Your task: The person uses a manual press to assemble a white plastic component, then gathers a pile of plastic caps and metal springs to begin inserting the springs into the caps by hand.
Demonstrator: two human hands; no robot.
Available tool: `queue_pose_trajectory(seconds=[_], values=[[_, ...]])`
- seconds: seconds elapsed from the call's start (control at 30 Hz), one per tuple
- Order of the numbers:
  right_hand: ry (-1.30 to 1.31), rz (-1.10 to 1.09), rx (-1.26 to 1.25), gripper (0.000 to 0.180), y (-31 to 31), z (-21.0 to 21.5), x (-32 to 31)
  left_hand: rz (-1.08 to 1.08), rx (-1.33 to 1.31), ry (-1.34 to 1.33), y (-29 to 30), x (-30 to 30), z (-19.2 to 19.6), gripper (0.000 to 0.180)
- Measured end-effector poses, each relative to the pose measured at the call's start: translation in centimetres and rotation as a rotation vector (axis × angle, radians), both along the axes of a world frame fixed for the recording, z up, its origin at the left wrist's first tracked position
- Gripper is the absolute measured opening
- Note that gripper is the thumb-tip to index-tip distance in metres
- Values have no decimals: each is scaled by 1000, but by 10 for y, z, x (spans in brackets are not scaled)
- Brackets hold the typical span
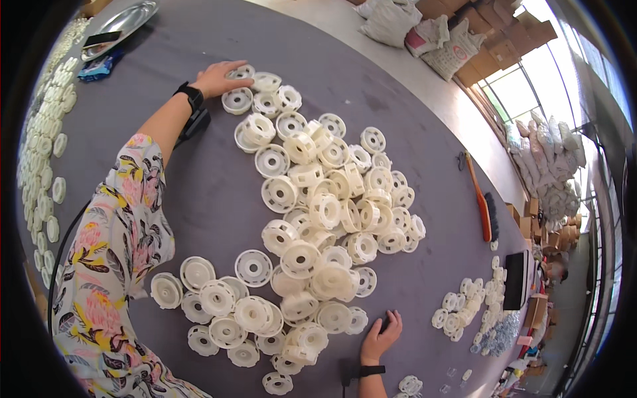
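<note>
On a grey cloth-covered table (219, 192), a big heap of white plastic spools (318, 219) runs from the far side to the near edge; well over 60 of them are piled and overlapping, too many to count exactly. All have the same form, round flanges with a hub and cut-out windows, some lying flat and some on edge.

2 hands are at work. At the far end of the heap, the left hand (222, 78) lies palm down with its fingers spread wide, the fingertips resting on 1 spool at the top of the pile; it grips nothing. A black watch (192, 95) sits on that wrist, and a floral sleeve (113, 259) covers the upper arm. At the near edge, the right hand (381, 337) rests flat on the cloth with fingers loosely apart, just beside the lowest spools and holding nothing. It wears 1 black wristband (371, 371).

Along the left rim of the table, a long row of more white spools (43, 166) curves away, at least 30. At the right, a smaller cluster of about 20 small white parts (471, 302) lies near 1 dark flat slab (514, 280). 1 brush with an orange handle (481, 199) lies well apart from the heap. 1 silver tray (123, 23) sits at the far left corner. Off the table, several filled sacks (424, 33) lie on the floor.
</note>
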State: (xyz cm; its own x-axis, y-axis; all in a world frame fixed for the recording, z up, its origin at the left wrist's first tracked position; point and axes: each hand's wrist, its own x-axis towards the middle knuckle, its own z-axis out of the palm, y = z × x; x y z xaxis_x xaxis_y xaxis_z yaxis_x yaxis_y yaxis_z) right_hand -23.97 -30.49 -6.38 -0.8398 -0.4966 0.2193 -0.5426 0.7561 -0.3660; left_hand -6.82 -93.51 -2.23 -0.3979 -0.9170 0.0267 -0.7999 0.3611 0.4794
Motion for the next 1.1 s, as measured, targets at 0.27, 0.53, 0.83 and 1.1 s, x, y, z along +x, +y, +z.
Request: queue_pose_trajectory(seconds=[0.27, 0.53, 0.83, 1.1], values=[[36, 11, -19, 30, -5, 3, -2, -872, -14, -10, 90, -37, 6, 73], [22, 20, -92, 27, 3, -6, -10, -1417, 171, 25, 220, -24, 7, 60], [-45, 31, -122, 32, 2, -2, -2, -474, -411, 286, 95, -122, -1, 64], [-58, 25, -137, 32, 5, 0, -11, -506, -22, -33, 93, -211, -34, 78]])
